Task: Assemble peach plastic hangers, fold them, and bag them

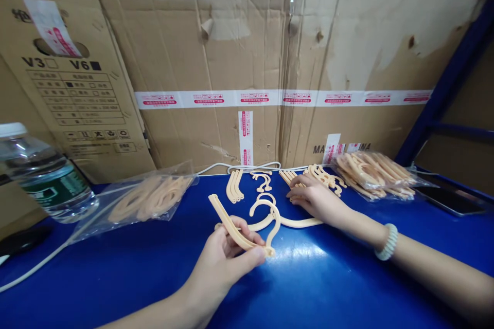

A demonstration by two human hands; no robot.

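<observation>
Left fingers (249, 262) pinch a hanger piece (225, 217) between them; right fingers (298, 192) overlie strips (286, 179), grip unclear.

The left hand (227, 259) and right hand (316, 199) are bare, as are both forearms (436, 267), as far as they show. A thick, rounded wristband (388, 242) circles the right wrist (369, 230), pale with a faint green tint, its surface ribbed in close ridges.
</observation>
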